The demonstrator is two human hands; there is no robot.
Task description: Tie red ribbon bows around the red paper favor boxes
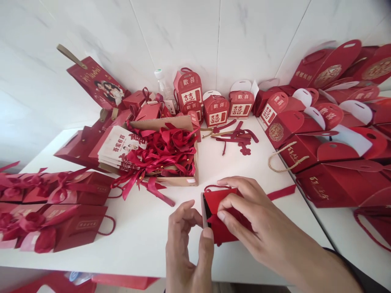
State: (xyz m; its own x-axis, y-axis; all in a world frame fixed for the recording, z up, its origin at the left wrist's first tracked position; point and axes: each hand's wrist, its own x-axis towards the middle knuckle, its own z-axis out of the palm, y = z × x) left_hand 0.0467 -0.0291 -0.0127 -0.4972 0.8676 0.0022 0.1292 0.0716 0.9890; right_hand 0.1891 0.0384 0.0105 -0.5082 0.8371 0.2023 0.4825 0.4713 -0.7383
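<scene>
A small red gift box [228,235] sits on the table in front of me, tipped so one end faces left. That end is partly unfolded, showing a dark gap beside a pale flap. My left hand [190,248] is at this end, its curled fingers and thumb against the flap's edge. Across the top reaches my right hand [259,221], with thumb and fingertips closed on a red flap near the gap. A twisted red cord [216,187] shows along the box's far edge. My right hand covers much of the box's right side.
An open cardboard box [171,181] holds red ribbon bows [171,142] and printed cards [119,144]. Ribbon-tied boxes [76,228] stand left; small boxes [215,110] line the wall. Loose tassels [236,136] lie beyond my hands. Larger boxes [332,183] crowd the right.
</scene>
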